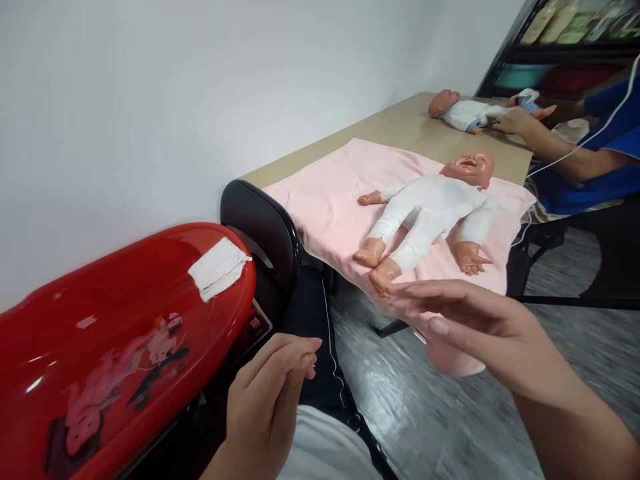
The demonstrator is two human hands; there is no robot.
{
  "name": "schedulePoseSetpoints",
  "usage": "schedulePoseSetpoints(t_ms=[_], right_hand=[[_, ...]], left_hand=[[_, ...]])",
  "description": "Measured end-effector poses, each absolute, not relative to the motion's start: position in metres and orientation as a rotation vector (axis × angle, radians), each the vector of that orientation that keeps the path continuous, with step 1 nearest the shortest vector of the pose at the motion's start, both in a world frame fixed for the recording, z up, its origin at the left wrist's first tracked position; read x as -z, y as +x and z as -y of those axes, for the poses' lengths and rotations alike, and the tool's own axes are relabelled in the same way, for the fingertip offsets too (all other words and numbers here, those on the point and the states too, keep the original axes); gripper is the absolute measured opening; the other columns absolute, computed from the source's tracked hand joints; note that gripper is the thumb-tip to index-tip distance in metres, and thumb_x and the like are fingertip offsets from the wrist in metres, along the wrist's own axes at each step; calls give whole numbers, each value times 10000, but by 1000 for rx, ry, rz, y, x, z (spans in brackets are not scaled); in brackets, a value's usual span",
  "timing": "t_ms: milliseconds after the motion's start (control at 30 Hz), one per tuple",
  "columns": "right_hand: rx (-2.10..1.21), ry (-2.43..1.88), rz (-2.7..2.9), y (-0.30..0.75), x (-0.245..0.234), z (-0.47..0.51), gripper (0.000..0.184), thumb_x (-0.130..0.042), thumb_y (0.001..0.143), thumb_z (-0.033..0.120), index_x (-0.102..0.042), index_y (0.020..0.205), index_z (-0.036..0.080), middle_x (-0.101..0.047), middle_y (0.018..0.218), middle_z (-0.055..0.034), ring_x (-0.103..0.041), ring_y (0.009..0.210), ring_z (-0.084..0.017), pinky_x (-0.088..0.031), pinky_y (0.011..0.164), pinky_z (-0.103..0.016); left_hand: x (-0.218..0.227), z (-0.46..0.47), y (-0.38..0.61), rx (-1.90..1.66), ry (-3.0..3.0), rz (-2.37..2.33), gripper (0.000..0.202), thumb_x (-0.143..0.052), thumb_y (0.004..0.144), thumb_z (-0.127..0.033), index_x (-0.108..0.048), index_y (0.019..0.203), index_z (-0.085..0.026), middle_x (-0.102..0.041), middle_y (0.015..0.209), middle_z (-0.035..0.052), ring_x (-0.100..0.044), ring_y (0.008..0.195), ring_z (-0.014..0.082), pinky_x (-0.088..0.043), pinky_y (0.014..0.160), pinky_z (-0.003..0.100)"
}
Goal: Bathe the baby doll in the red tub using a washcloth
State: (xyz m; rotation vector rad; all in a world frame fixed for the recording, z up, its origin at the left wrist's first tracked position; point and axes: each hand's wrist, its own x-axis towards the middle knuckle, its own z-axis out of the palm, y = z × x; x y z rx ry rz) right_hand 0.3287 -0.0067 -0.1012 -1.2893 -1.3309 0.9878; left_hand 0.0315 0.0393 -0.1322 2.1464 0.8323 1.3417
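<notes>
A baby doll (435, 207) in a white cloth suit lies on its back on a pink towel (345, 180), its feet toward me. My right hand (475, 323) is just in front of the doll's feet, fingers stretched out and thumb apart, holding nothing. Over my lap is my left hand (270, 393), its fingers curled together against the thumb; I see nothing in it. To the left stands a red baby bathtub (150, 260) with a folded white cloth (219, 267) on its rim.
A black chair back (263, 227) stands between tub and table (300, 159). Farther right, a co-worker in blue (595, 147) handles a second doll (457, 113). Shelves with bottles (560, 23) are behind. A white cable (330, 320) runs over my leg.
</notes>
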Motion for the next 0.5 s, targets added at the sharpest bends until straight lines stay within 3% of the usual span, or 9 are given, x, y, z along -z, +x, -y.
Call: schedulePoseSetpoints(t_ms=[133,300,500], right_hand=[[-866,-1357,1169,346,113,1,286,-904,958,492,-881,1186,322,-858,1255,-78,-830,1146,-323,-730,998,-459],[-694,-1409,1089,362,121,-9,246,-924,945,450,-878,1155,331,-836,1322,-45,-754,1321,-323,-657,1150,-482],[-654,-1337,1037,371,129,-17,203,-913,939,449,-862,1081,314,-836,1264,-56,-758,1289,-324,-691,1062,-496]], left_hand=[[137,-42,37,-1350,2092,-815,269,-622,1023,13,-744,1096,-215,-746,843,-41,-752,758,70,-653,779,143],[142,-40,42,-1313,1984,-848,267,-659,1002,6,-723,1104,-232,-762,918,-40,-758,721,72,-649,705,149],[143,-39,47,-1344,1827,-818,254,-648,970,22,-690,1017,-225,-726,883,-25,-746,707,104,-637,650,191]])
